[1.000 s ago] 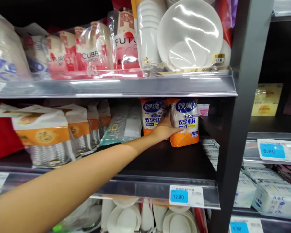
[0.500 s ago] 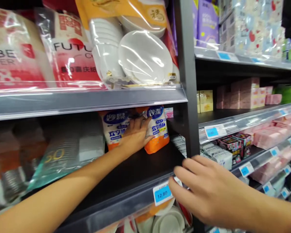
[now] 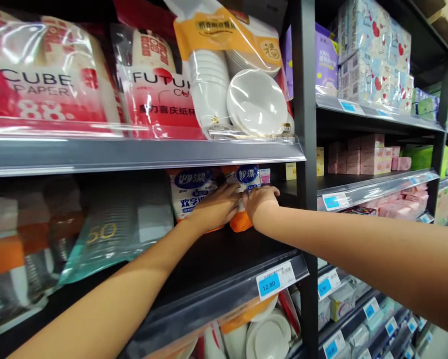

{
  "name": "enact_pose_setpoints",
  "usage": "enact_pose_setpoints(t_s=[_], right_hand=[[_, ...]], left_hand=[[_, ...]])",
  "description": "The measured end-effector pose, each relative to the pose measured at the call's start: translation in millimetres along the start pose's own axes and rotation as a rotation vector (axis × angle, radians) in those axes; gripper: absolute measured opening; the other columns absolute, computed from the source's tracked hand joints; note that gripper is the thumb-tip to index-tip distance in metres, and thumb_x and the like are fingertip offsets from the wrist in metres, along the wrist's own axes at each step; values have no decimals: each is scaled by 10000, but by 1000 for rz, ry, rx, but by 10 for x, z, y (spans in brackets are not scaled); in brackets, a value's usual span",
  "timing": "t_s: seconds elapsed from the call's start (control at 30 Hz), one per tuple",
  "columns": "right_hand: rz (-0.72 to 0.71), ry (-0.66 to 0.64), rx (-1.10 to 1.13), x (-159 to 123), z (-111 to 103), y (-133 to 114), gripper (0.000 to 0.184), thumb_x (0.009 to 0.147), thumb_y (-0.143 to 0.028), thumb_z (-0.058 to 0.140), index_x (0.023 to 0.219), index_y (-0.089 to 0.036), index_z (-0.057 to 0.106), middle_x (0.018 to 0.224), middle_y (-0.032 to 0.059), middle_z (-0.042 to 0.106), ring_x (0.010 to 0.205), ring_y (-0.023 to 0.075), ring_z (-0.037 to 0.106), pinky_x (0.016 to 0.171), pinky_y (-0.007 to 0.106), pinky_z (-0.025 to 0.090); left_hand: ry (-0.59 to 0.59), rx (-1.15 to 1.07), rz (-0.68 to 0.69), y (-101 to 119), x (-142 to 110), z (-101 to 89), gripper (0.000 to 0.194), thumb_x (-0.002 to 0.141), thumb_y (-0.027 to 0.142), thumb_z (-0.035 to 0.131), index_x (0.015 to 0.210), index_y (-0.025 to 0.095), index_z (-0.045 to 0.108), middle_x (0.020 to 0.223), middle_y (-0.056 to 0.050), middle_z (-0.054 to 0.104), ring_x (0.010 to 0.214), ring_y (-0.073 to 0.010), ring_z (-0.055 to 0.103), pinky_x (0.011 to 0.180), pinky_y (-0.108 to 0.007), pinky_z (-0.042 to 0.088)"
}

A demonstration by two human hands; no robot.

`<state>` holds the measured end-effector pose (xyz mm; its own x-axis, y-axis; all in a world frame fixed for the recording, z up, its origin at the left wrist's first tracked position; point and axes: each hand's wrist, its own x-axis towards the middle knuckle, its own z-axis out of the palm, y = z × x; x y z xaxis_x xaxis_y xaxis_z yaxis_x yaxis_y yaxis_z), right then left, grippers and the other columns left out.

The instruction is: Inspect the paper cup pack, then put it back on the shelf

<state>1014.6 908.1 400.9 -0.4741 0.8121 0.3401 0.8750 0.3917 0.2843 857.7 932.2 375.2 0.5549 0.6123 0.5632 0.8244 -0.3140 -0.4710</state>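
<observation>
Store shelf (image 3: 134, 154), right hand (image 3: 260, 201) now beside left hand (image 3: 215, 207), both on paper-cup packs (image 3: 192, 192)

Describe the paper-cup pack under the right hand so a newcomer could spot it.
Find the black upright of the shelving, then the shelf left of it, below the red CUBE PAPER packs. Two white packs with blue oval logos stand there. Yours is the one nearer the upright, orange base showing below the right hand; the left hand rests on its neighbour.

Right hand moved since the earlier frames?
Yes: the right hand went up and inward from beside the price tag, and now sits on the paper cup pack above it.
</observation>
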Motion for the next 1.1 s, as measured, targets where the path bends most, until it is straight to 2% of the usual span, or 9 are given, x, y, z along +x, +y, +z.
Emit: enact_pose_setpoints(t_s=[0.07, 0.17, 0.27, 0.37, 0.53, 0.63, 0.8, 0.97, 1.1], right_hand=[[51, 7, -18, 72, 16, -51, 557, 1012, -144, 366, 1563, -111, 292, 1485, 333, 385, 1267, 513, 496, 802, 686, 520], [83, -9, -37, 139, 91, -114, 586, 1039, -196, 325, 1603, -201, 166, 1614, 275, 165, 1329, 564, 397, 783, 692, 529], [74, -33, -47, 228, 209, -117, 647, 1034, -238, 383, 1609, -253, 87, 1647, 219, 13, 1363, 597, 313, 794, 714, 523], [81, -50, -34, 347, 342, -69, 777, 994, -270, 509, 1603, -284, 26, 1640, 214, -82, 1385, 598, 269, 805, 765, 495], [101, -54, 5, 510, 543, -35, 995, 904, -364, 695, 1596, -292, -16, 1618, 240, -150, 1390, 595, 264, 836, 735, 504], [105, -5, 38, 567, 618, -70, 1132, 825, -446, 779, 1595, -276, -33, 1600, 254, -199, 1390, 589, 272, 848, 710, 514], [64, -14, -11, 663, 671, -113, 1099, 876, -487, 705, 1588, -217, -88, 1563, 248, -294, 1379, 613, 253, 874, 679, 520], [68, -16, 18, 723, 723, -129, 1086, 888, -527, 670, 1582, -225, -108, 1561, 226, -309, 1391, 593, 256, 866, 668, 522], [78, 16, 66, 726, 755, -214, 1070, 903, -586, 611, 1587, -175, -103, 1546, 286, -292, 1280, 542, 466, 766, 615, 566]], left_hand=[[28, -53, 16, -38, -30, 34, 441, 886, 161, 498, 1320, 144, 571, 1406, -156, 497, 1338, -311, 441, 1129, -427, 407], [47, -80, 6, -86, -45, 104, 446, 875, 159, 488, 1309, 113, 578, 1384, -180, 507, 1307, -323, 481, 1117, -432, 418], [9, -107, -27, -141, -53, 192, 468, 886, 192, 474, 1340, 110, 549, 1415, -181, 486, 1275, -330, 521, 1085, -445, 452], [-33, -86, -55, -184, -66, 277, 499, 895, 201, 462, 1381, 97, 507, 1504, -188, 400, 1292, -331, 520, 1083, -437, 459], [-56, -26, -62, -187, -77, 365, 544, 909, 218, 474, 1436, 81, 457, 1548, -206, 339, 1400, -361, 403, 1160, -461, 372], [-37, -10, -69, -174, -80, 368, 603, 883, 209, 535, 1461, 74, 429, 1542, -226, 351, 1398, -376, 400, 1154, -473, 380], [-20, 156, -58, -150, -81, 280, 535, 872, 188, 542, 1391, 60, 524, 1471, -216, 471, 1311, -378, 486, 1168, -531, 329], [-56, 226, -84, -122, -57, 180, 555, 895, 227, 537, 1426, 68, 505, 1444, -176, 517, 1283, -379, 494, 1179, -557, 268], [-71, 193, -126, -108, -47, 137, 540, 929, 245, 481, 1438, 69, 489, 1398, -151, 558, 1228, -366, 531, 1138, -528, 321]])
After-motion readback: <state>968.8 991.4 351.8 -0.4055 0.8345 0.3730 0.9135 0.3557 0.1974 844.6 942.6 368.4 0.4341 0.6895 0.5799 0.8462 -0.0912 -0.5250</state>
